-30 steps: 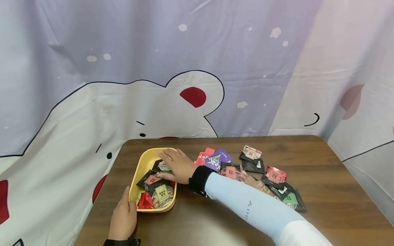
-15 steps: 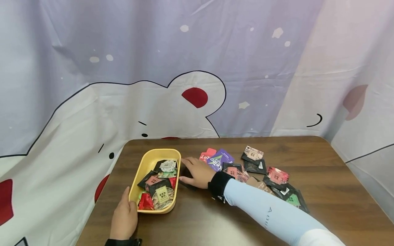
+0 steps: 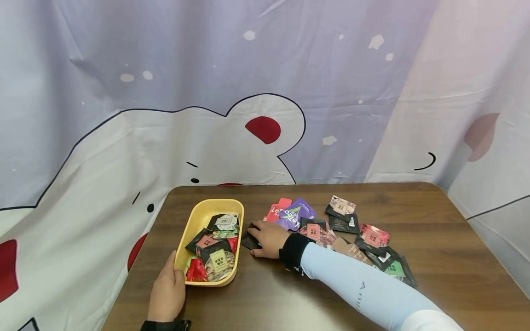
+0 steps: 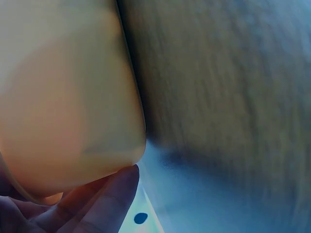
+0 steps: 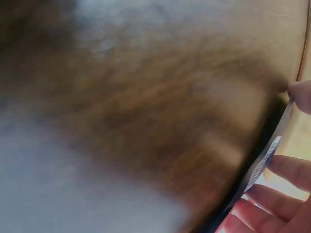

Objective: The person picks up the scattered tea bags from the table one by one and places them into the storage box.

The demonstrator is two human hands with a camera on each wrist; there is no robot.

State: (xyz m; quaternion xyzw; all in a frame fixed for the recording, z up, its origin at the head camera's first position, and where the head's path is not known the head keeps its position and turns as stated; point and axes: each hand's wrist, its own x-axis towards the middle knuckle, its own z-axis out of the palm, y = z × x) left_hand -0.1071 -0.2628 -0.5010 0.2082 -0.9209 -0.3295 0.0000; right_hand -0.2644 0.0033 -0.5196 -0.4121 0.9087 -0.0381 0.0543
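Note:
A yellow plastic tub (image 3: 188, 230) stands at the left of the table. Several sachets (image 3: 219, 261) lie inside it, mostly black with coloured labels, plus a red one (image 3: 196, 271). My left hand (image 3: 166, 292) holds the tub's near left side; in the left wrist view its fingers (image 4: 114, 199) lie against the tub wall. Just right of the tub, my right hand (image 3: 271, 240) is over a black sachet (image 3: 250, 240) on the table. The right wrist view shows that sachet (image 5: 262, 160) nearly edge-on, barcode visible, between thumb and fingers (image 5: 289, 170).
To the right on the wooden table (image 3: 290, 294) lie a red sachet (image 3: 276, 210), a purple sachet (image 3: 296, 214), a brown sachet (image 3: 352, 250) and several black ones (image 3: 372, 239). A patterned curtain (image 3: 207, 147) hangs behind the table.
My right hand has come out of the tub to the right and down onto the black sachet beside it. My left hand has stayed at the tub.

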